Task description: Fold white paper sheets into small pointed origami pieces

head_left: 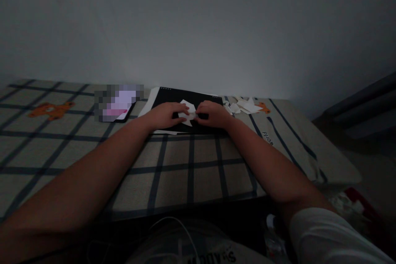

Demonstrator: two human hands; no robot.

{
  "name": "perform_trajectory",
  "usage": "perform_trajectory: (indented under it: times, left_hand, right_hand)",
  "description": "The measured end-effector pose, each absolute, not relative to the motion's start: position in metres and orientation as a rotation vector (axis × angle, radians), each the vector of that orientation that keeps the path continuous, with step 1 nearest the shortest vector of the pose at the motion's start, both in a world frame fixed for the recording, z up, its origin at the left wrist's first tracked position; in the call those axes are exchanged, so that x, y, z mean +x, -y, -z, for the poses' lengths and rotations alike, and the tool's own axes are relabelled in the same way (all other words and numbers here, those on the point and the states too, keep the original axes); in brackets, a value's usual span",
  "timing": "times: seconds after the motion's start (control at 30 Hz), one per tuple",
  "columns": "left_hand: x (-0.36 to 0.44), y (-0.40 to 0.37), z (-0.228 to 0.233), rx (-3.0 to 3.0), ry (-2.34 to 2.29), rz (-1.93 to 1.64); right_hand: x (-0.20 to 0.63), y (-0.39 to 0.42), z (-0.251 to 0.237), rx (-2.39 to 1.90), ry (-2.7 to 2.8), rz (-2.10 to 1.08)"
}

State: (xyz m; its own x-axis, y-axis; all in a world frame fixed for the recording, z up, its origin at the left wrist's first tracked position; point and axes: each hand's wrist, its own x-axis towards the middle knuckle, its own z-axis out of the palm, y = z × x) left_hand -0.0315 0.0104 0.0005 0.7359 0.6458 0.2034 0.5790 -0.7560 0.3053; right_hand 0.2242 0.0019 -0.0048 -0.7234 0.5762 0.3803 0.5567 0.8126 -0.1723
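A small folded white paper piece [187, 114] lies on a black board [173, 98] at the far side of a checked cloth surface. My left hand [167, 115] presses on the paper's left side with fingers bent over it. My right hand [213, 114] pinches the paper's right edge. Both hands touch the same piece, and part of it is hidden under the fingers.
A lit phone [119, 107] lies left of the board. Several white paper scraps [244, 106] are heaped to the right. The checked cloth [192, 173] has orange prints and drops off at the right edge. A pale wall stands behind. The room is dim.
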Motion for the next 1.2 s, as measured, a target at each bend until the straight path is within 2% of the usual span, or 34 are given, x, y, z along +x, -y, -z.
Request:
perform_trajectory:
  times: [0.13,0.27,0.43,0.7,0.87,1.0,1.2]
  left_hand:
    - [-0.031,-0.009,-0.002,2.692,-1.034,-0.436]
    - [-0.031,-0.007,-0.004,2.7,-1.056,-0.412]
    - [-0.031,-0.006,-0.005,2.714,-1.077,-0.394]
    - [-0.032,-0.009,-0.002,2.892,-0.911,-0.32]
    - [-0.027,-0.002,-0.009,3.048,-0.985,-0.316]
    - [-0.02,0.005,-0.014,3.132,-1.115,-0.241]
    - [-0.016,0.002,-0.016,3.099,-1.182,-0.15]
  right_hand:
    - [0.219,0.003,0.002,-0.869,2.629,0.001]
    - [0.218,0.003,0.001,-1.118,2.591,0.069]
    - [0.219,-0.004,0.003,-1.33,2.48,0.002]
    - [0.219,-0.009,0.008,-1.407,2.442,-0.078]
    - [0.224,-0.009,0.007,-1.282,2.391,-0.016]
    - [0.225,-0.007,0.0,-1.045,2.611,0.083]
    - [0.221,-0.007,0.0,-0.898,2.74,-0.048]
